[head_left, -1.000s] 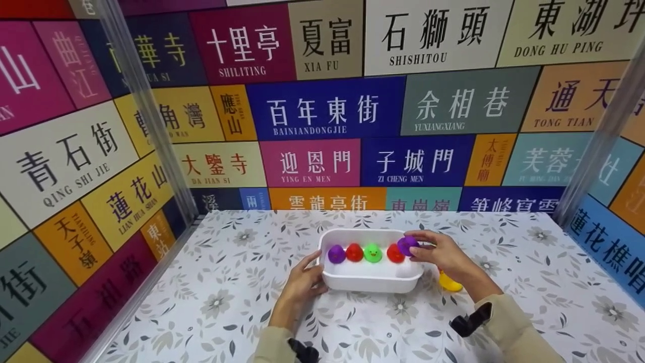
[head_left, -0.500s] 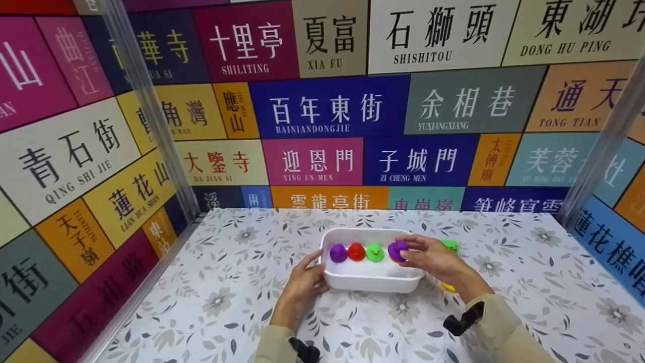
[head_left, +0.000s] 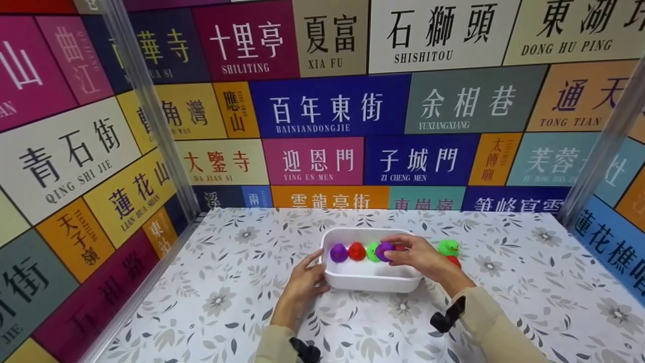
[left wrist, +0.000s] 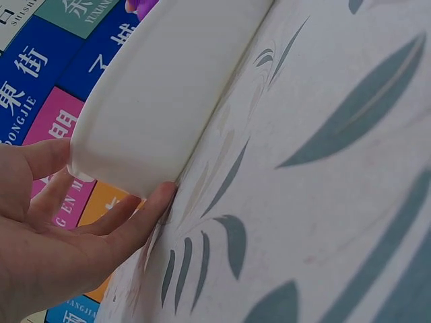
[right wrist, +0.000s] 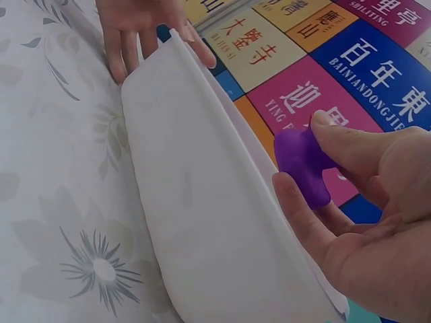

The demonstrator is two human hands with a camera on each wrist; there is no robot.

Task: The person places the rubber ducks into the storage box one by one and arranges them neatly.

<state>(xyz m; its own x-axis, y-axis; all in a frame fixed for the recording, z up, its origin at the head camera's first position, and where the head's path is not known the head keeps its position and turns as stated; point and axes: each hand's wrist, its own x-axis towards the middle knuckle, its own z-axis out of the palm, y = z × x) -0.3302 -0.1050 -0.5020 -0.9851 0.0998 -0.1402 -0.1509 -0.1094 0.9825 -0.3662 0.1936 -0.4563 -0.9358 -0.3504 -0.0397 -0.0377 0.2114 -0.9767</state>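
Note:
My right hand [head_left: 410, 254] pinches a purple toy duck [right wrist: 303, 165] between thumb and fingertips. It hangs over the white tub [head_left: 370, 283], overlapping a green duck [head_left: 372, 250] in the head view. A purple duck [head_left: 338, 253] and a red duck [head_left: 357, 251] sit in a row left of the green one inside the tub. Another red duck [head_left: 399, 247] is mostly hidden behind my right fingers. At the tub's left end, my left hand [head_left: 302, 282] rests loosely spread. In the left wrist view its fingertips touch the tub's rim and lower wall.
Right of the tub, a green duck [head_left: 448, 247] stands on the flower-patterned tabletop [head_left: 242, 287]. A red duck [head_left: 453, 260] beside it is partly covered by my right wrist. Behind the table rises a wall of coloured signs [head_left: 327, 106], with clear posts at both corners.
My right hand has carried the purple duck leftward, from the tub's right end to near the green duck. The outside green and red ducks have come into view; the yellow one is now hidden.

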